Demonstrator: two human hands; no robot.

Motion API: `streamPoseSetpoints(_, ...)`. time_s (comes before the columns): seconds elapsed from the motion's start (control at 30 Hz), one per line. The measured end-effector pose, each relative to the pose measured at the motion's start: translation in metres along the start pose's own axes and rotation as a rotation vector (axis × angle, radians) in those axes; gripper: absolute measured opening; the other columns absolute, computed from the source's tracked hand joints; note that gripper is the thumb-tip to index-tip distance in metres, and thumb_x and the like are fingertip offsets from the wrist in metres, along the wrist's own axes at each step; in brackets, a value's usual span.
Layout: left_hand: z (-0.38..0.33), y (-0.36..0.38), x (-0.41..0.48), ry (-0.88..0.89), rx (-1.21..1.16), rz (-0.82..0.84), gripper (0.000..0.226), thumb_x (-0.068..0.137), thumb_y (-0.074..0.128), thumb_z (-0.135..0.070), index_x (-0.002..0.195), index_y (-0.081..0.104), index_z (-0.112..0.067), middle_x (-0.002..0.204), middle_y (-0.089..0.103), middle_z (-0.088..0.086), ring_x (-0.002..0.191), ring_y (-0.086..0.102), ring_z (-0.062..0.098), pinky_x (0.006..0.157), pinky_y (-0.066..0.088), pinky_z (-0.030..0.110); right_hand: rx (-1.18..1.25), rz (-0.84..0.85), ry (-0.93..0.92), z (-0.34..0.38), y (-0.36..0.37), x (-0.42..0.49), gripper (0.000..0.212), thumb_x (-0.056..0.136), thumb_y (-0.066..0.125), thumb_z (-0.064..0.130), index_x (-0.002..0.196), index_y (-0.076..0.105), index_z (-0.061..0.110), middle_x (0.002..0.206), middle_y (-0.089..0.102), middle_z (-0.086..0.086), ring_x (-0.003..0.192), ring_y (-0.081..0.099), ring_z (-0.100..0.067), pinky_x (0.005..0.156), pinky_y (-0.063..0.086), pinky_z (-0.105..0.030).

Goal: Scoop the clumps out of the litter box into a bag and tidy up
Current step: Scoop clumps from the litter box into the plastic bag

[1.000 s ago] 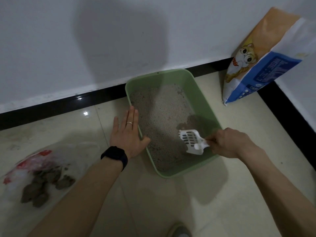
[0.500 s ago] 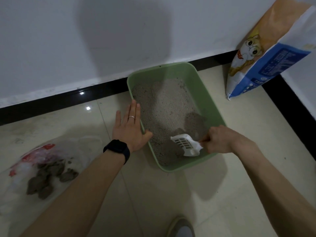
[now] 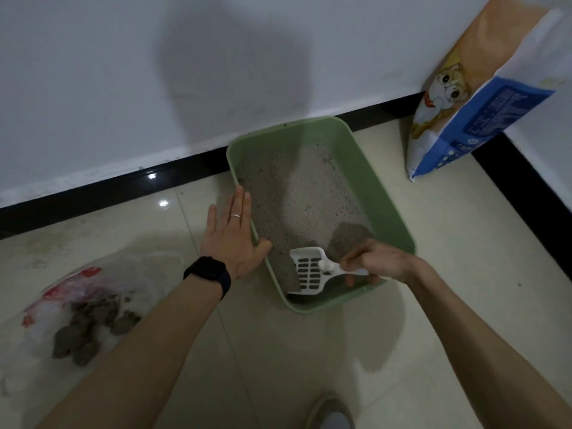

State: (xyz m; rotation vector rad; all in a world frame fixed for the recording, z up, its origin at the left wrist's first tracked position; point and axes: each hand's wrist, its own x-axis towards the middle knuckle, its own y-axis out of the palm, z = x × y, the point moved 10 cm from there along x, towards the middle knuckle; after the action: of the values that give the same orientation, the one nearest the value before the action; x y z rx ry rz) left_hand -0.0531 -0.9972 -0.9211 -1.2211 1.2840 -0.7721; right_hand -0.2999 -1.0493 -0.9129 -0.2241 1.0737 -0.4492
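Note:
A green litter box (image 3: 388, 212) sits on the tiled floor against the wall, holding grey litter (image 3: 297, 193). My right hand (image 3: 374, 263) grips the handle of a white slotted scoop (image 3: 309, 270), whose blade rests in the litter at the box's near end. My left hand (image 3: 233, 236) lies flat with fingers apart against the box's left rim, a ring on one finger and a black watch on the wrist. A clear plastic bag (image 3: 71, 305) with red print lies on the floor at the left, holding several grey clumps (image 3: 89, 329).
A blue, white and orange litter sack (image 3: 473, 97) with a cartoon cat leans in the right corner. A black skirting board (image 3: 108, 193) runs along the white wall. The toe of my shoe (image 3: 331, 413) shows at the bottom edge.
My right hand has drawn the scoop leftward and toward the near end of the box, turning its blade down into the litter. My left hand has stayed on the rim.

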Motion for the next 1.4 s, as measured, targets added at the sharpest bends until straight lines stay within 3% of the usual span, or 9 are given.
streamPoseSetpoints(0.13,0.002,0.0,0.0,0.012,0.024,0.013,0.09,0.09,0.016,-0.066,0.146,-0.03,-0.012,0.16,-0.027,0.008,0.15,-0.013,0.02,0.121,-0.008,0.047,0.127,-0.107,0.01,0.004,-0.003,0.009,0.027,0.095,0.056,0.029,0.077,0.075,0.021,0.061,0.069,0.012,0.051,0.046,-0.011,0.052,0.037,-0.022)
streamPoseSetpoints(0.23,0.003,-0.002,0.0,0.022,0.05,0.033,0.089,0.092,0.016,-0.065,0.15,-0.026,-0.012,0.159,-0.029,0.007,0.15,-0.016,0.02,0.121,-0.009,0.048,0.264,-0.143,0.021,0.002,-0.007,0.016,0.021,0.095,0.058,0.025,0.088,0.076,0.016,0.078,0.075,0.002,0.058,0.049,-0.013,0.054,0.04,-0.025)
streamPoseSetpoints(0.4,0.002,-0.001,0.001,0.017,0.044,0.032,0.089,0.092,0.017,-0.066,0.146,-0.031,-0.013,0.159,-0.03,0.006,0.149,-0.017,0.018,0.121,-0.008,0.047,0.453,-0.248,-0.004,-0.002,-0.029,0.005,0.016,0.095,0.058,0.017,0.093,0.073,0.011,0.066,0.071,0.001,0.052,0.05,-0.009,0.046,0.038,-0.021)
streamPoseSetpoints(0.53,0.003,-0.001,0.001,0.01,0.057,0.018,0.09,0.088,0.011,-0.068,0.143,-0.033,-0.012,0.159,-0.029,0.007,0.15,-0.016,0.019,0.121,-0.007,0.048,0.274,-0.364,-0.024,-0.008,-0.041,0.0,0.02,0.095,0.057,0.024,0.086,0.074,0.026,0.072,0.075,0.003,0.061,0.053,-0.019,0.056,0.042,-0.028)
streamPoseSetpoints(0.77,0.005,-0.003,0.0,0.014,0.03,-0.001,0.093,0.083,0.008,-0.072,0.146,-0.03,-0.014,0.159,-0.028,0.005,0.149,-0.017,0.017,0.121,-0.008,0.046,0.129,-0.531,-0.106,0.012,-0.051,0.003,0.019,0.096,0.056,0.034,0.092,0.075,0.037,0.069,0.072,0.015,0.05,0.056,0.001,0.063,0.05,-0.024)
streamPoseSetpoints(0.93,0.009,-0.006,-0.002,0.03,0.01,-0.002,0.092,0.091,0.02,-0.071,0.147,-0.03,-0.018,0.159,-0.03,0.001,0.143,-0.026,0.011,0.12,-0.01,0.046,0.095,-0.51,-0.191,0.053,-0.042,0.031,0.023,0.1,0.052,0.033,0.109,0.073,0.03,0.075,0.072,0.009,0.042,0.049,0.005,0.042,0.034,-0.008)
streamPoseSetpoints(1.1,0.011,-0.008,0.0,0.046,0.038,0.035,0.094,0.088,0.014,-0.077,0.149,-0.029,-0.019,0.158,-0.031,0.0,0.145,-0.027,0.016,0.121,-0.01,0.047,-0.032,-0.548,-0.235,0.1,-0.047,0.063,0.025,0.101,0.047,0.032,0.099,0.071,0.03,0.073,0.069,0.003,0.047,0.05,-0.002,0.045,0.038,-0.019)
streamPoseSetpoints(1.3,0.011,-0.008,0.0,0.051,0.025,0.011,0.096,0.088,0.017,-0.077,0.151,-0.026,-0.02,0.157,-0.032,-0.002,0.139,-0.034,0.012,0.121,-0.01,0.045,-0.363,-0.567,-0.292,0.13,-0.036,0.098,0.03,0.1,0.04,0.036,0.116,0.065,0.031,0.094,0.072,-0.007,0.08,0.066,-0.028,0.068,0.052,-0.034)
streamPoseSetpoints(1.4,0.01,-0.007,-0.001,0.053,0.003,0.009,0.097,0.088,0.02,-0.077,0.152,-0.024,-0.02,0.158,-0.03,-0.002,0.14,-0.033,0.012,0.121,-0.01,0.045,-0.414,-0.521,-0.283,0.123,-0.026,0.106,0.031,0.101,0.035,0.038,0.12,0.06,0.033,0.085,0.069,-0.004,0.072,0.064,-0.021,0.069,0.057,-0.039)
